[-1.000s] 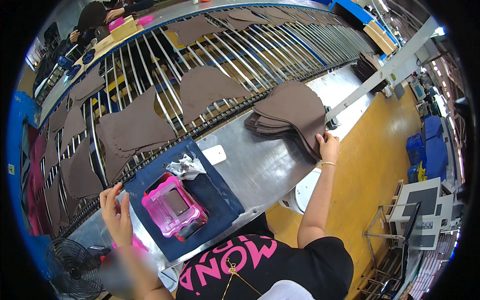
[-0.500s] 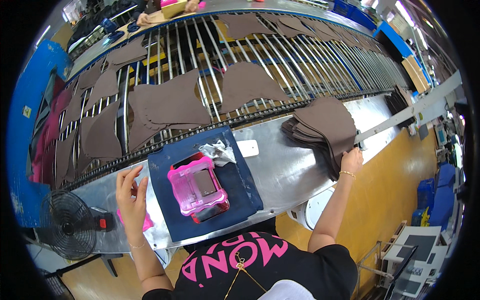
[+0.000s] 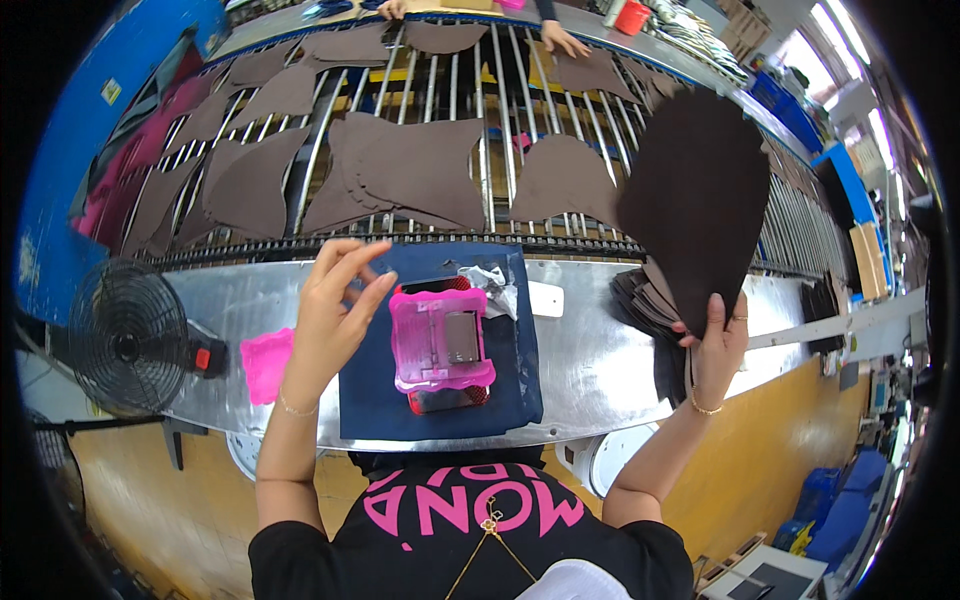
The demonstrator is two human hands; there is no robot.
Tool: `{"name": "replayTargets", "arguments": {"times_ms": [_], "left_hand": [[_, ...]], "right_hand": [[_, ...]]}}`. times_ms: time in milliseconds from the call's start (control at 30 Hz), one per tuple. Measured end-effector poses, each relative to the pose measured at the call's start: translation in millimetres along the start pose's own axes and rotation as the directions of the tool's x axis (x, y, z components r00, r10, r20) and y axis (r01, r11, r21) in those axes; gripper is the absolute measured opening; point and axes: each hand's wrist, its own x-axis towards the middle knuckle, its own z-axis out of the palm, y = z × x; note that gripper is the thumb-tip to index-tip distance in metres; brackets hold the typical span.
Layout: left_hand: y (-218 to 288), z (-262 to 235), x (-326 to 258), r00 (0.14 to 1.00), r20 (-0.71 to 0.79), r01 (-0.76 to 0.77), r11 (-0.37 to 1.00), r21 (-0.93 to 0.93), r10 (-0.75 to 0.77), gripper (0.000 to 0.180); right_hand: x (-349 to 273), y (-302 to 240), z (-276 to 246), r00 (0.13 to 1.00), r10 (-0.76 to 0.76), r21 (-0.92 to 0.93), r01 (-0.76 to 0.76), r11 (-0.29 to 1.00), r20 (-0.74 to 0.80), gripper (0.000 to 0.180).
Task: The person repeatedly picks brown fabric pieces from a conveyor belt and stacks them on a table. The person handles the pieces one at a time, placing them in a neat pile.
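My right hand (image 3: 718, 350) pinches the lower end of a dark brown flat cut piece (image 3: 700, 190), raised above the bench. Below and to its left, a stack of similar brown pieces (image 3: 640, 305) lies on the metal. My left hand (image 3: 340, 305) hangs in the air with its fingers apart, holding nothing. Beside it, a pink plastic frame with a wavy rim (image 3: 418, 340) rests over a red and black object (image 3: 450, 400), mostly covered. Both are on a dark blue mat (image 3: 370, 410). Crumpled white material (image 3: 490, 285) lies at the mat's upper right.
Brown cut pieces (image 3: 410, 165) lie across a roller conveyor (image 3: 497, 130) beyond the bench (image 3: 590, 350). A black fan (image 3: 128, 340) and a pink piece (image 3: 266, 368) are at left. Another person's hand (image 3: 565, 40) reaches over the far rollers. A pale bar (image 3: 840, 322) crosses at right.
My right hand has lifted a brown piece off the stack. My left hand has moved right and up, over the mat's left edge. The view has shifted, and another person's hand reaches over the conveyor.
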Motion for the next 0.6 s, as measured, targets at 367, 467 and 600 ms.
{"name": "replayTargets", "arguments": {"times_ms": [367,467,600], "left_hand": [[-7,-87,-23,0.954,-0.236,0.126,0.962,-0.243,-0.184,0.02],[-2,-122,-40,0.918,-0.389,0.066,0.996,-0.051,-0.081,0.016],[8,-129,-53,0.918,-0.396,0.057,0.996,0.065,-0.027,0.013]], "right_hand": [[-47,-24,144,0.745,-0.428,0.304,0.308,0.901,0.512,0.022],[-53,-19,159,0.664,-0.536,0.287,0.455,0.843,0.522,0.016],[-63,-13,170,0.631,-0.562,0.302,0.479,0.824,0.534,0.014]]}}
